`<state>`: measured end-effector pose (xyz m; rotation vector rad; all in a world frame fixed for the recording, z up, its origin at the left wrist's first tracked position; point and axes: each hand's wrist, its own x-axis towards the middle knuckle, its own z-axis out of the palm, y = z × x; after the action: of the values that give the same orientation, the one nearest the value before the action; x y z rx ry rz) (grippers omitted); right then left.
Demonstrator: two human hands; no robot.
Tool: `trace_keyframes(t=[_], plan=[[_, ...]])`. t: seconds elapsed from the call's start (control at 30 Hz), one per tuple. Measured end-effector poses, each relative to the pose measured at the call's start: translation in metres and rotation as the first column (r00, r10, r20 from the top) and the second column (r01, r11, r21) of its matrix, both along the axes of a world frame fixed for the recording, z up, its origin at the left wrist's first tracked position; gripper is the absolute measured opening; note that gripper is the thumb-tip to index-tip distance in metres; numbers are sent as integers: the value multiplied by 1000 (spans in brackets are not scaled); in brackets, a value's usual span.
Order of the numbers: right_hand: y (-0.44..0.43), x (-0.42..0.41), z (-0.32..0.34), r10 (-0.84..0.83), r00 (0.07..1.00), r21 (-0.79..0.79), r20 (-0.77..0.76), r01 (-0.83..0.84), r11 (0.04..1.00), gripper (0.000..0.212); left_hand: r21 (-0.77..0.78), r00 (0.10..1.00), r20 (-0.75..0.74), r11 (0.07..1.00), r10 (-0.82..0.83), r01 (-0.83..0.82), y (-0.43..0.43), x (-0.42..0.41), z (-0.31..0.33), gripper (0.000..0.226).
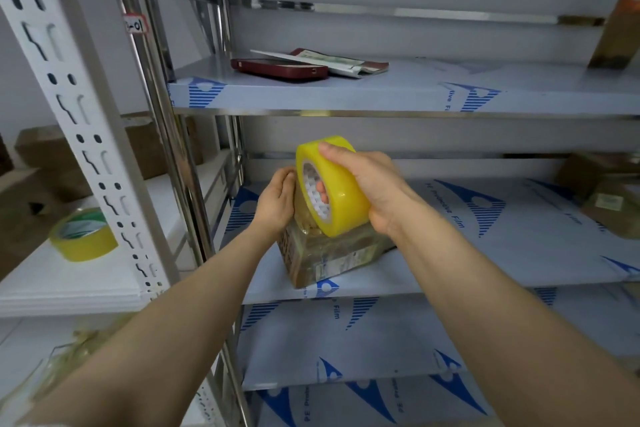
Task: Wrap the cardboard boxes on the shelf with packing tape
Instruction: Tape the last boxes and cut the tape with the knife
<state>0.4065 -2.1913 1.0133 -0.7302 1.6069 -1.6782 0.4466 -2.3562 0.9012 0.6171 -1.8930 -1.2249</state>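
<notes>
A small cardboard box (323,255), glossy with tape, stands near the front left of the middle metal shelf (485,246). My right hand (374,191) grips a yellow roll of packing tape (337,191) just above the box, with fingers through its core. My left hand (277,201) presses flat against the box's upper left side, beside the roll. The top of the box is hidden behind the roll and my hands.
A second yellow tape roll (83,236) lies on the white shelf at left, with brown boxes (45,156) behind it. A red phone (280,68) and papers sit on the upper shelf. More taped boxes (613,208) stand at the right edge. A white slotted post (79,121) rises at left.
</notes>
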Motion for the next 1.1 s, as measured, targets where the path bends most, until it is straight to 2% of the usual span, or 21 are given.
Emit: trace_keyframes(t=[0.17,0.33,0.5,0.57,0.93,1.1], plan=[[24,8,8,48,998,45,-46,-46,998,20,-59,999,49,998,9,-6,-10,-7,-1,23],[50,16,-1,46,999,94,-29,-43,995,35,-84,989,122,994,81,-71,-19,-11,1,30],[66,21,-25,44,999,145,-8,-43,989,36,-106,986,141,991,93,-78,-24,-15,2,30],[67,19,-31,9,1000,133,23,-12,991,37,-89,987,133,993,93,-82,-26,-15,1,31],[60,10,-67,-45,999,172,-8,45,984,37,-24,999,25,999,31,-31,-24,-13,3,31],[55,5,-89,-61,998,182,-10,62,981,33,13,999,38,1000,28,-28,-24,-13,5,31]])
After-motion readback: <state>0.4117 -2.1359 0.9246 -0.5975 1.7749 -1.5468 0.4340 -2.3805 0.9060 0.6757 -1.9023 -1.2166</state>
